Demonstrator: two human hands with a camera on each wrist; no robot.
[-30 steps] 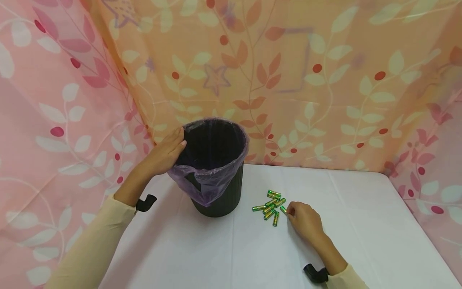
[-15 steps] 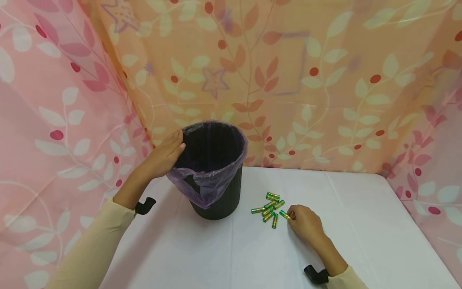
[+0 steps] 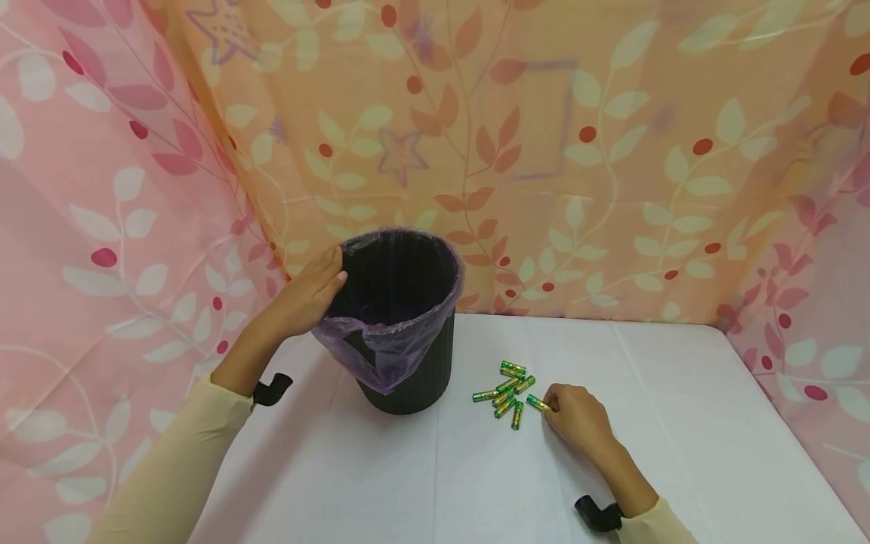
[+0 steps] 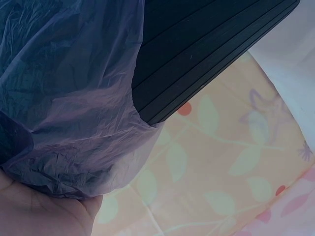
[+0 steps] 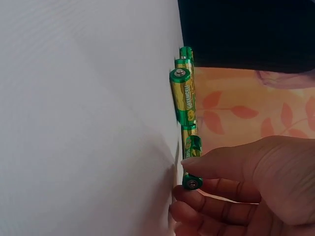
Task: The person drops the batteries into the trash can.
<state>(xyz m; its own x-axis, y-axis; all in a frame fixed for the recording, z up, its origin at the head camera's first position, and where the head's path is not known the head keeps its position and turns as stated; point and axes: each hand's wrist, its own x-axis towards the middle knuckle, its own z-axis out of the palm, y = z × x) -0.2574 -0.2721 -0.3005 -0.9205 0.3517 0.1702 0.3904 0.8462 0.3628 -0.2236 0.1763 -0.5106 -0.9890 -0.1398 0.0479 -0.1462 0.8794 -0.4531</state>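
Note:
A dark ribbed trash bin (image 3: 435, 363) lined with a thin purple plastic bag (image 3: 401, 355) stands upright on the table. My left hand (image 3: 309, 295) rests at the left side of its rim, fingers fairly straight against the bag; the left wrist view shows the palm (image 4: 44, 211) touching the bag's edge. To the right of the bin, my right hand (image 3: 581, 419) pinches one green and gold battery (image 3: 537, 403) between thumb and fingers, low at the tabletop. Several similar batteries (image 3: 505, 397) lie in a loose pile just left of it. The inside of the bin looks dark.
A white cloth (image 3: 680, 423) covers the table. Floral curtains hang behind it (image 3: 578, 189) and along the left side (image 3: 136, 227). Black curved pieces (image 3: 273, 389) are worn at both wrists.
The pinched battery has come further into sight at the right fingertips and stands slightly apart from the pile. My left hand stays at the bin rim. The whole view has shifted slightly.

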